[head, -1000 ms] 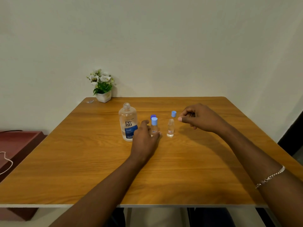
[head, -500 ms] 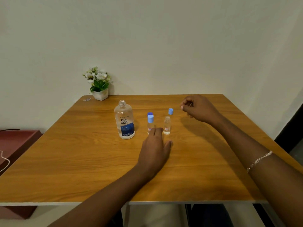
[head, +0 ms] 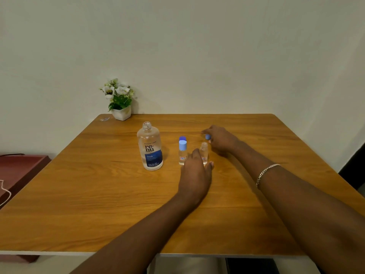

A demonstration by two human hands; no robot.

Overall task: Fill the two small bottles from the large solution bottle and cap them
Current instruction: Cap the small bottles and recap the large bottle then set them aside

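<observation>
Head view, the only one: a wooden table (head: pixel 98 194) with an orange-brown grain top is sitting against a plain pale wall. The large clear solution bottle with a blue-and-white "renu" label (head: pixel 150 148) is standing upright left of centre, neck open, no cap on it. Just right of it, the small clear bottle with a light blue cap (head: pixel 182 152) is standing upright, capped; a darker blue cap (head: pixel 182 138) is showing directly behind it, on the far side — cannot tell what it is resting on. Next right, the second small clear bottle, uncapped (head: pixel 204 150), is standing upright with liquid inside.

The left hand (head: pixel 195 175) is lying palm down on the near side of the two small bottles, fingers reaching to their bases and partly covering the uncapped one — whether it is actually gripping it, cannot tell. The right hand (head: pixel 221 140) is hovering just beyond and right of the uncapped bottle, fingertips pinched together on a small light blue cap (head: pixel 207 137). A silver chain bracelet (head: pixel 266 173) is sitting on the right wrist.

Far left corner: a small white pot of white flowers (head: pixel 119 101). A dark red surface (head: pixel 19 171) is showing off the table's left edge.
</observation>
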